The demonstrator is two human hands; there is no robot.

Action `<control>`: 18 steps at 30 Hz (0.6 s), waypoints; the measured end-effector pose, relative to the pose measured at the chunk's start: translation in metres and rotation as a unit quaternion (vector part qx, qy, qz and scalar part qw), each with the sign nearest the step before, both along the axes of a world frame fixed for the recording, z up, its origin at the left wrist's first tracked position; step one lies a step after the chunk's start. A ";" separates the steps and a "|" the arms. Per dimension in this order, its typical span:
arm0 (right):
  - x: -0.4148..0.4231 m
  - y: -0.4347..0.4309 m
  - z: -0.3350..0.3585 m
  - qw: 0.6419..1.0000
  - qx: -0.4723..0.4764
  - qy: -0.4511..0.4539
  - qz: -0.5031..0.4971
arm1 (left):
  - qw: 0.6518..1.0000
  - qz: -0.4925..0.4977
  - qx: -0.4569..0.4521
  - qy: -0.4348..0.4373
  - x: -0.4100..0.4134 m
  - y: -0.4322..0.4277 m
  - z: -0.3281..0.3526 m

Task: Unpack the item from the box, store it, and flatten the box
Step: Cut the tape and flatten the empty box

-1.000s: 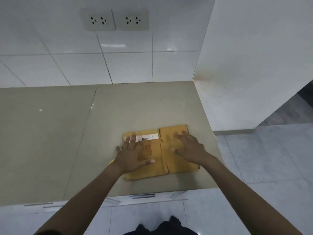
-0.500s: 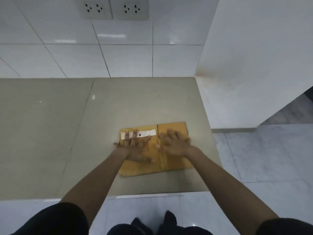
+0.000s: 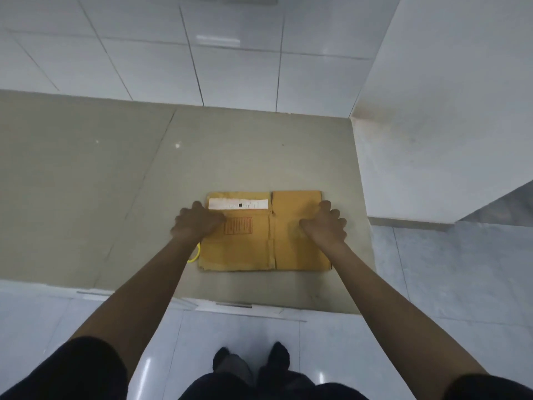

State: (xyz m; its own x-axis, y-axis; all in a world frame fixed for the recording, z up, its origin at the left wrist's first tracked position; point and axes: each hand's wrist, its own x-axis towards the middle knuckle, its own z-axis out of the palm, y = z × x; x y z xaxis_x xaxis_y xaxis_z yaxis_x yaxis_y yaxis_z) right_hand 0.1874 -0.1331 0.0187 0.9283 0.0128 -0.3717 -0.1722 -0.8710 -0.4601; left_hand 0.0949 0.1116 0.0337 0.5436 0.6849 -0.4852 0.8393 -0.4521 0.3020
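The flattened brown cardboard box [image 3: 253, 249] lies on the beige countertop [image 3: 115, 174] near its front right corner. A white label strip and a red printed stamp show on its top face. My left hand [image 3: 196, 223] is at the box's left edge, thumb on top and fingers curled over the side. At the right edge, my right hand [image 3: 326, 226] holds it the same way. The unpacked item is not in view.
A thin yellow loop [image 3: 196, 254] pokes out beside the box's left edge. White tiled wall [image 3: 230, 59] rises behind the counter and a white panel [image 3: 447, 111] stands at its right. The counter's front edge [image 3: 230, 306] is close to the box; my feet stand on the tiled floor below.
Both hands slid apart from the middle of the box, where they lay flat, out to its left and right edges with fingers curled. The camera tilted further down.
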 end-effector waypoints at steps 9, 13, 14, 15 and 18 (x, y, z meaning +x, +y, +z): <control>0.002 -0.020 0.009 0.979 0.198 0.001 -0.045 | 0.972 0.074 -0.134 -0.181 0.004 0.014 0.009; -0.004 -0.028 0.023 0.977 0.209 -0.023 -0.042 | 0.937 0.094 -0.223 -0.250 0.002 0.009 0.026; -0.008 -0.030 0.027 0.975 0.213 -0.035 -0.043 | 0.927 0.099 -0.250 -0.259 -0.003 0.006 0.031; -0.012 -0.034 0.033 0.974 0.218 -0.049 -0.045 | 0.920 0.101 -0.269 -0.265 -0.008 0.003 0.036; -0.027 -0.046 0.050 0.967 0.234 -0.073 -0.063 | 0.910 0.096 -0.298 -0.272 -0.023 -0.006 0.050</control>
State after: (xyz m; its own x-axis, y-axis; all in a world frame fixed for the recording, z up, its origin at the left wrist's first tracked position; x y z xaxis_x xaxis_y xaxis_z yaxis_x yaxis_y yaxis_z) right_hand 0.1608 -0.1795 0.0688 0.9754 0.0323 -0.2181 -0.1670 -0.5374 -0.8266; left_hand 0.0723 0.1058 0.0834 0.7121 0.4960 -0.4968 0.5391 0.0669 0.8396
